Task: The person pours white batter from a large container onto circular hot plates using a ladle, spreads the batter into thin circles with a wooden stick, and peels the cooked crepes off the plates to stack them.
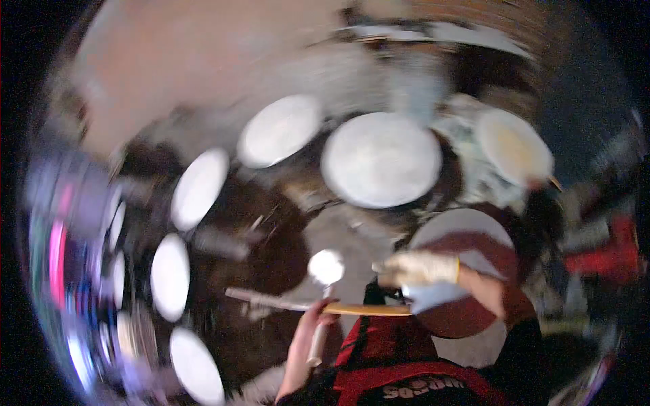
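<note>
The view is strongly blurred. My bare left hand (321, 315) is closed around the pale handle of a ladle-like tool (326, 267), whose round white head points away from me. A long flat tool (373, 309), pale at the left and yellow-brown at the right, crosses that same hand and appears held with it. My right hand (419, 269), in a whitish glove with a yellow cuff edge, reaches left above a large round surface (467, 228) in grey and dark red. Blur hides whether its fingers grip anything. A pale bluish patch (431, 294) shows below the right wrist.
Several white discs stand in an arc, including a large one (382, 160), one behind (280, 131) and one at left (170, 277). A disc with a yellowish middle (515, 147) lies at right. A red object (607, 254) is at far right. I wear a red-and-black apron (386, 345) bearing writing.
</note>
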